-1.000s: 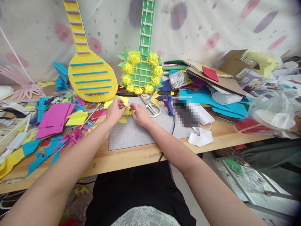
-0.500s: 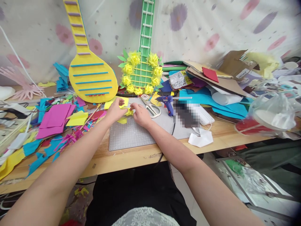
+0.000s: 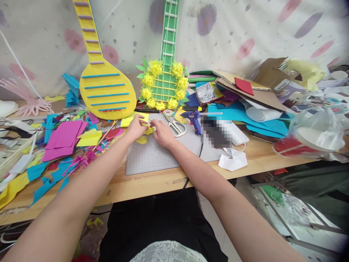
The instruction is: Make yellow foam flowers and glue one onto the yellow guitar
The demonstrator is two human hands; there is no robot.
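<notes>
Barely a shift: left hand (image 3: 137, 127), right hand (image 3: 163, 133) still flank yellow paper (image 3: 149, 131) left of scissors (image 3: 177, 128); shaping likely continues, grips can't be told.

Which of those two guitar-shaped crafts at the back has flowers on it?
The green guitar-shaped craft on the right: yellow paper-like flowers edge its body. The yellow guitar-shaped craft on the left bears blue strips and no flowers.

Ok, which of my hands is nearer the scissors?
Right. Your right hand is just beside the scissors, near their handles; your left hand is farther off, across the small yellow paper piece.
</notes>
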